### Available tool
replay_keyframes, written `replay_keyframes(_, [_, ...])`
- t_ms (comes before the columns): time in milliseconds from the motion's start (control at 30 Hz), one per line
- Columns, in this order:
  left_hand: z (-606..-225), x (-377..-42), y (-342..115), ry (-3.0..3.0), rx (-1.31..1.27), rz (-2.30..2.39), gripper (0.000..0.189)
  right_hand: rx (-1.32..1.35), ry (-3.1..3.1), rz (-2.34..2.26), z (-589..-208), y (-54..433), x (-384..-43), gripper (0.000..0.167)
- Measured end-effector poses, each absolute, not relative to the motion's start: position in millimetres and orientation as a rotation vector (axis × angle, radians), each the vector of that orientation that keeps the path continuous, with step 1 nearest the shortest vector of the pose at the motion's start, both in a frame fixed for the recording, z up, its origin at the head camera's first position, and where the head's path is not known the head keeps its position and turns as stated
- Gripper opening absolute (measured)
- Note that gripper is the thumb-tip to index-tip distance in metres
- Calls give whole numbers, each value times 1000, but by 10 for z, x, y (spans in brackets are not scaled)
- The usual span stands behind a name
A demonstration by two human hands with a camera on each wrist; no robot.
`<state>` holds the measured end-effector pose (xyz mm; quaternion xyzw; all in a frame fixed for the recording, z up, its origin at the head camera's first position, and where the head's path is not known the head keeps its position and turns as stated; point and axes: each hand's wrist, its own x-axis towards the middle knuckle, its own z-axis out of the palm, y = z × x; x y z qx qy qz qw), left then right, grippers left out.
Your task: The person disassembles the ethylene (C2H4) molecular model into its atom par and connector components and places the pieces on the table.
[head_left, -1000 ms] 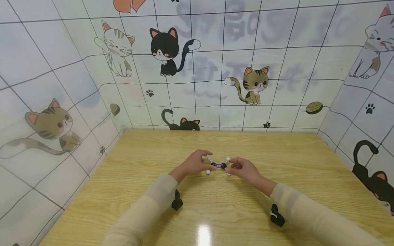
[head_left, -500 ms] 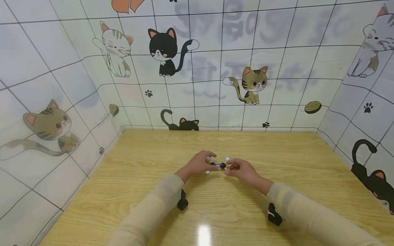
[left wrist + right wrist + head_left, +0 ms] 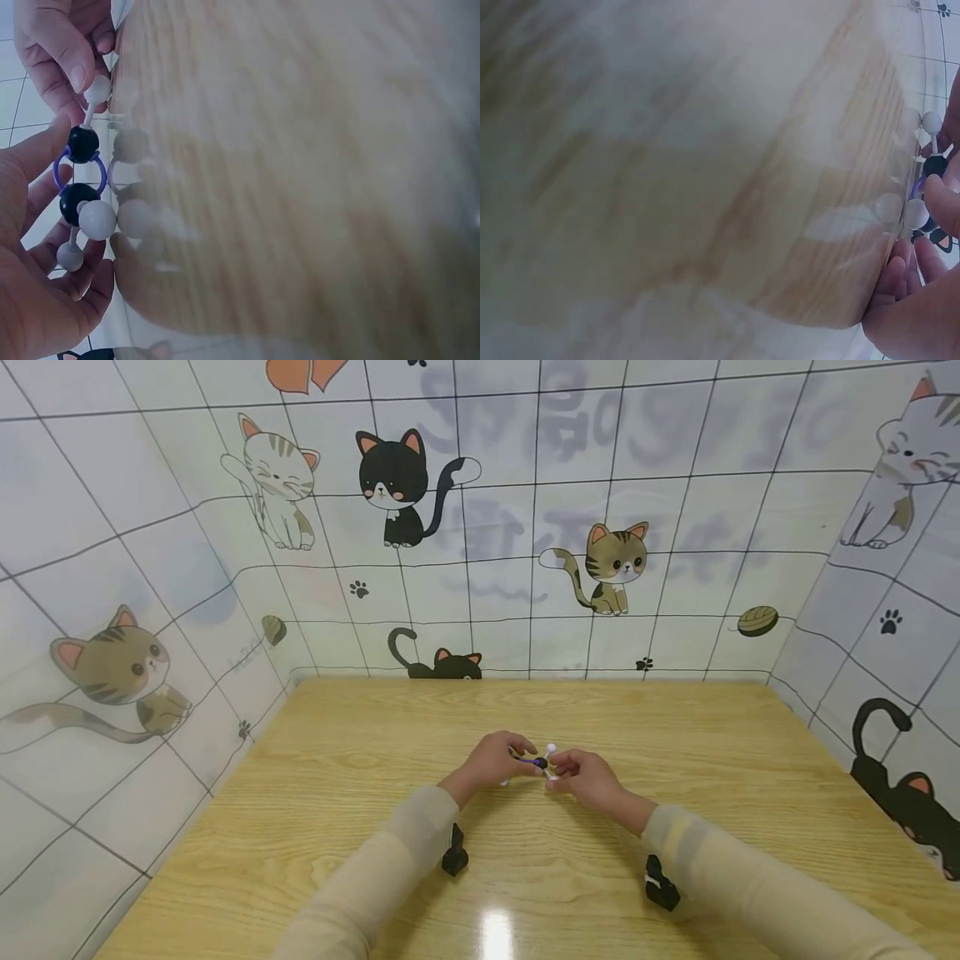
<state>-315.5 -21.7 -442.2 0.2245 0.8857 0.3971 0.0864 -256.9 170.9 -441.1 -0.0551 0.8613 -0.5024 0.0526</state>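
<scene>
A small ball-and-stick molecular model [image 3: 541,763] lies low over the table, between both hands. Two black balls [image 3: 79,202] are joined by a pair of curved purple links [image 3: 103,174], and white balls [image 3: 97,220] sit on short white sticks at the ends. My left hand [image 3: 492,762] curls round the left half, hiding much of it from the head view; its thumb tip reaches the right-hand black ball. With thumb and fingers my right hand [image 3: 588,775] grips the right end, at a white ball [image 3: 98,90].
The wooden table [image 3: 420,718] is glossy and shows reflections. White tile-patterned sheets [image 3: 495,593] with cartoon cats stand behind it and along both sides. A black wrist camera [image 3: 454,852] hangs below the left sleeve, another black camera [image 3: 662,885] below the right.
My left hand has slid right over the model, covering its left black ball and part of the purple links. My right hand stays at the right end. The head view has shifted slightly.
</scene>
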Motion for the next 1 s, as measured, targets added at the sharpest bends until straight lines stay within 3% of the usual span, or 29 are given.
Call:
replay_keyframes(600, [-4455, -3159, -199, 2629, 681, 1234, 21, -151, 2739, -1423, -4452, 1708, -2552, 16])
replay_keyframes(1000, [-4466, -3120, -208, 2550, 643, 1329, 21, -182, 2791, -1408, -4440, 1732, -2526, 11])
